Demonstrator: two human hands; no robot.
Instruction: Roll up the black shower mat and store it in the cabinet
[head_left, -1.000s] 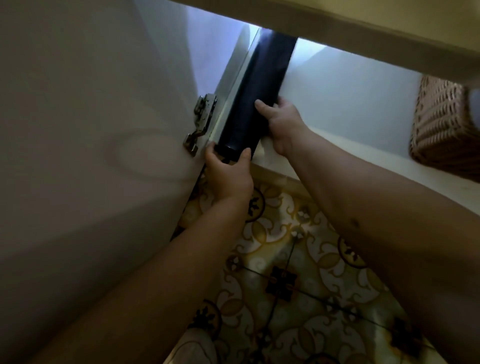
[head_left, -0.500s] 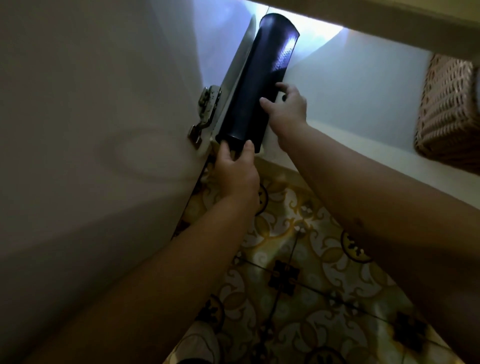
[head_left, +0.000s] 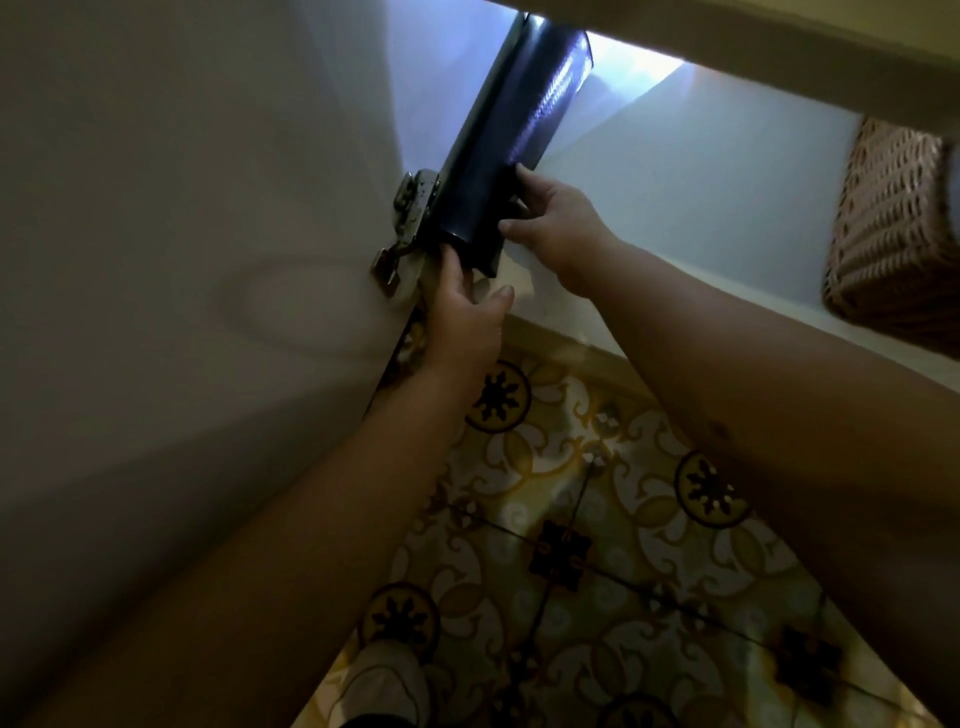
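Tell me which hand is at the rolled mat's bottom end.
The left hand, under the black shower mat's lower end beside the hinge. The right hand grips its side, higher up.

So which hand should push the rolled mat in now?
Probably the left hand: it sits at the near end of the rolled mat, in line to push. The right hand only grips its side.

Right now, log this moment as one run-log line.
phase: storing | rolled black mat: in cabinet by door hinge | left hand: at near end | right hand: gripping side | wicker basket: right
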